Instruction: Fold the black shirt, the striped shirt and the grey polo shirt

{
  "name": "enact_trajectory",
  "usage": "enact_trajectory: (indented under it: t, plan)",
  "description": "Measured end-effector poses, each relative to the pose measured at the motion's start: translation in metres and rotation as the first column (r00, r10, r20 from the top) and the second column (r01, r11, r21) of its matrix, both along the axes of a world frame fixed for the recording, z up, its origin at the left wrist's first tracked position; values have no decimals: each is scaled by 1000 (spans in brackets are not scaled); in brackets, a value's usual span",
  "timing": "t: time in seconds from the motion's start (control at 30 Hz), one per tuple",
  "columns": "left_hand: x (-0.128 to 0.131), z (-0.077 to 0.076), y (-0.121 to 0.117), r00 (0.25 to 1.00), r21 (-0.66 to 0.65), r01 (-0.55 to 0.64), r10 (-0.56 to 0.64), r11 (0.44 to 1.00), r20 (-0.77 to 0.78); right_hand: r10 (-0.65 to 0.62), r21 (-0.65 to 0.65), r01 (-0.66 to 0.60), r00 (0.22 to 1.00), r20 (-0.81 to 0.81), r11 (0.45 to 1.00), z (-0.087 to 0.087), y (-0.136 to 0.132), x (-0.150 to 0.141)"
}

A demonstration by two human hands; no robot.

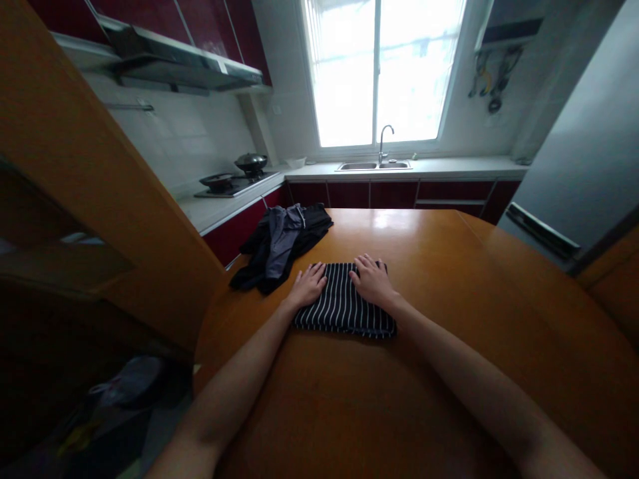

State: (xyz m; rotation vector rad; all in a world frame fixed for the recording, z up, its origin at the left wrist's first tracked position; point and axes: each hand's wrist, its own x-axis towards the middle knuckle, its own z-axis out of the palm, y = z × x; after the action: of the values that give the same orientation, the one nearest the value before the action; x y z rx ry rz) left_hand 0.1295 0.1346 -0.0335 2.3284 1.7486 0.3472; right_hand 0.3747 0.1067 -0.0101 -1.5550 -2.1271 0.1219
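A black cloth garment with white stripes (339,299) lies folded into a flat rectangle on the wooden table. My left hand (308,285) rests flat on its left edge, fingers stretched out. On its upper right part lies my right hand (372,281), palm down with the fingers apart. Neither hand grips the cloth. What kind of garment it is, I cannot tell. To the left of it, a rumpled pile of dark clothes (287,243) in black and grey, with a light drawstring showing, hangs partly over the table's edge.
The brown wooden table (449,319) has a rounded edge. Behind it run a white counter with a sink (357,166) and a stove (239,185) bearing a lidded wok (251,161). A grey fridge (579,146) stands right, a wooden frame (114,166) left.
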Motion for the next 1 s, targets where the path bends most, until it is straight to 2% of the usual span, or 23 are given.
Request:
enact_trajectory:
  t: [0.1,0.2,0.33,0.47,0.53,0.63,0.7,0.77,0.87,1.0]
  plan:
    - [-12,-5,6,992,22,-50,47,999,117,-87,-184,103,992,92,978,-13,1,4]
    - [-27,-6,14,977,47,-120,110,992,181,-245,-275,254,967,69,927,-21,14,36]
    - [-40,2,21,940,121,-213,170,969,295,-400,-236,369,911,-102,899,-17,28,83]
    - [-35,22,7,925,228,-199,106,953,365,-447,-211,410,878,-173,887,-3,27,99]
    - [-22,32,-6,931,271,-128,22,954,364,-432,-244,384,882,-190,891,3,24,94]
    - [6,40,-30,952,304,82,-165,949,258,-389,-375,294,898,-208,879,8,20,81]
    - [23,37,-42,954,261,230,-270,938,130,-380,-483,238,898,-220,843,9,16,72]
    - [35,29,-50,946,156,316,-323,936,19,-394,-571,200,888,-239,796,9,12,65]
    - [40,18,-54,940,5,337,-336,941,-59,-417,-652,135,858,-300,746,11,4,60]
    - [38,17,-52,960,-14,276,-277,961,-51,-450,-718,9,785,-426,696,19,-6,60]
